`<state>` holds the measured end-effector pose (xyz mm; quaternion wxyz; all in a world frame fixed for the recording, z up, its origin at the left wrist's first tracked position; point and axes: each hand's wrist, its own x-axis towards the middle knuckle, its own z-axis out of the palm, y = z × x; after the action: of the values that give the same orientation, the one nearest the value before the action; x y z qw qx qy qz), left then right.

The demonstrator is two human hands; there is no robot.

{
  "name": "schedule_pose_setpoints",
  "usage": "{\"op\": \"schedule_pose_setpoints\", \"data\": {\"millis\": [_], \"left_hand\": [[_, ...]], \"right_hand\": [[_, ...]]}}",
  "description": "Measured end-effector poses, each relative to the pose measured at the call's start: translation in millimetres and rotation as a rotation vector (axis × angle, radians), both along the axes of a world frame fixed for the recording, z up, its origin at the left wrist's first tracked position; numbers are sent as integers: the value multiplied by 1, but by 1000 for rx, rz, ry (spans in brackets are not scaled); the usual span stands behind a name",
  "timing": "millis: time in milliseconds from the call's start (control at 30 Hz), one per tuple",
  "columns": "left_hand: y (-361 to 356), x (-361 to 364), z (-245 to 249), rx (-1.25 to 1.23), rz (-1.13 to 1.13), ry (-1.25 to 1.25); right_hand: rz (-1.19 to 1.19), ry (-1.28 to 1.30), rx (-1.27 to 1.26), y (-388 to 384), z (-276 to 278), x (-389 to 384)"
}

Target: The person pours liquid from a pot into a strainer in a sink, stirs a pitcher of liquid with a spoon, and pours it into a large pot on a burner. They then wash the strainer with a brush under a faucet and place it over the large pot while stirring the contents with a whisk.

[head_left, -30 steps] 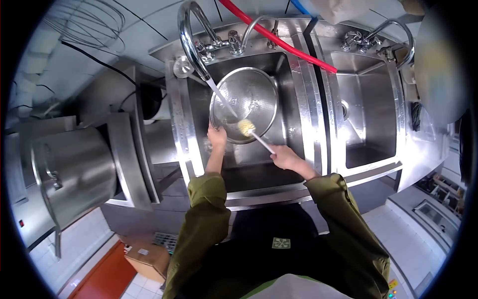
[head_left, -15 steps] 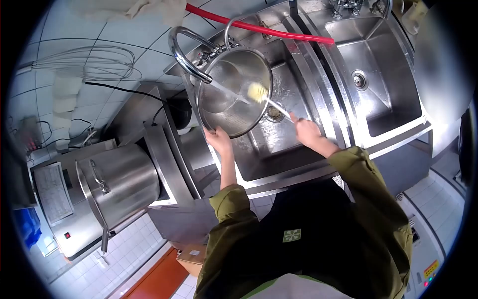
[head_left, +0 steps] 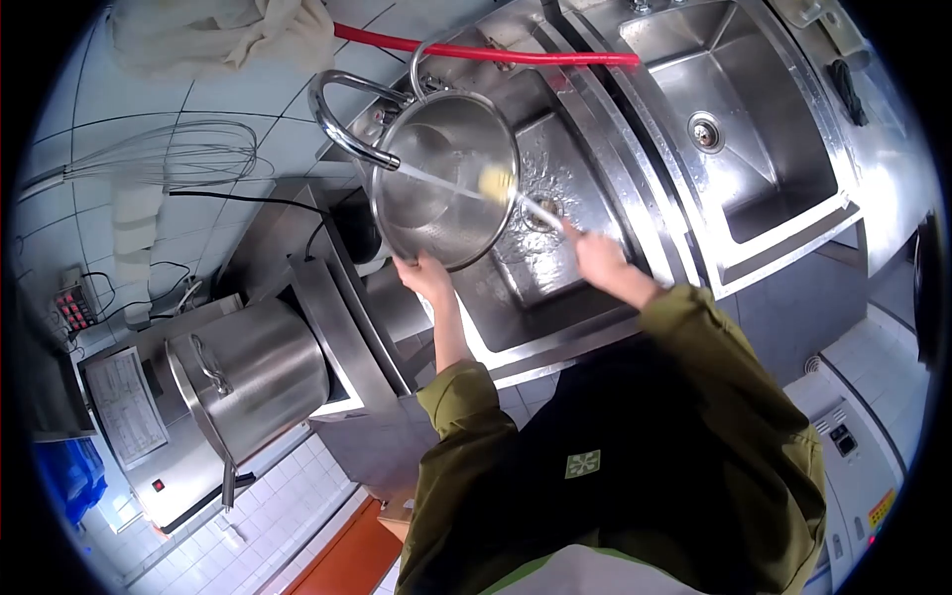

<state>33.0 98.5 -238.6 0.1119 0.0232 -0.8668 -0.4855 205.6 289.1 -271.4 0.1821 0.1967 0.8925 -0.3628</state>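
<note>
My left hand [head_left: 426, 277] grips the lower rim of a large round metal strainer [head_left: 421, 223], its wall finely perforated. The strainer is tilted over the left side of the sink [head_left: 531, 312], with its open mouth facing me. In my right hand [head_left: 601, 262] is the handle of a long cleaning brush [head_left: 497, 184] with a pale yellow head. The brush head is at the strainer's right inner edge, blurred by motion. From the curved faucet [head_left: 369, 149], a stream of water runs into the strainer toward the brush head.
A red hose [head_left: 486, 52] crosses behind the faucet. To the right is a second sink basin [head_left: 764, 129]. A big steel pot [head_left: 263, 367] stands on the left. A wire whisk [head_left: 178, 151] hangs on the tiled wall, below a pale cloth [head_left: 223, 35].
The whole view has shifted slightly. The brush head has moved a little within the strainer's right side, while both hands keep their grips and the water keeps running.
</note>
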Motion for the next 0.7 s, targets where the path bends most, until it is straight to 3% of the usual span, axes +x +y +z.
{"op": "schedule_pose_setpoints", "data": {"millis": [33,67,100,133,167,233,300,333,400,433,467,567,600,667,700], "left_hand": [[4,3,1,-76,7,15],[15,4,8,-144,11,34],[20,8,18,-81,-22,-119],[18,8,15,-36,-64,-88],[13,5,9,9,-104,-55],[-6,0,-4,9,-146,-56],[-11,1,-10,-40,-140,-39],[-6,0,-12,-50,-141,-27],[3,2,4,-77,-134,-129],[3,1,12,-74,-133,-169],[-1,2,16,-77,-127,-212],[-6,-5,2,-192,-201,-73],[2,-4,9,-224,-241,-4],[3,-22,26,-364,-304,-160],[-2,-35,32,-459,-359,-203]], "right_hand": [[39,-33,19,-10,-46,-13],[79,30,-5,-27,-26,-11],[119,93,-28,-43,-7,-10],[200,174,-70,-52,7,-6],[252,81,-67,-39,26,-8],[204,-32,82,-14,-42,-21],[97,-66,128,0,-70,-35],[76,31,77,-19,-23,-27],[364,77,-34,-36,8,-8],[366,-1,8,-21,20,-11],[329,161,162,-5,-27,-14],[96,27,157,2,-17,-38],[183,-38,177,-17,-2,-30],[415,88,261,-14,-10,-11],[402,26,289,3,-4,-13]]}}
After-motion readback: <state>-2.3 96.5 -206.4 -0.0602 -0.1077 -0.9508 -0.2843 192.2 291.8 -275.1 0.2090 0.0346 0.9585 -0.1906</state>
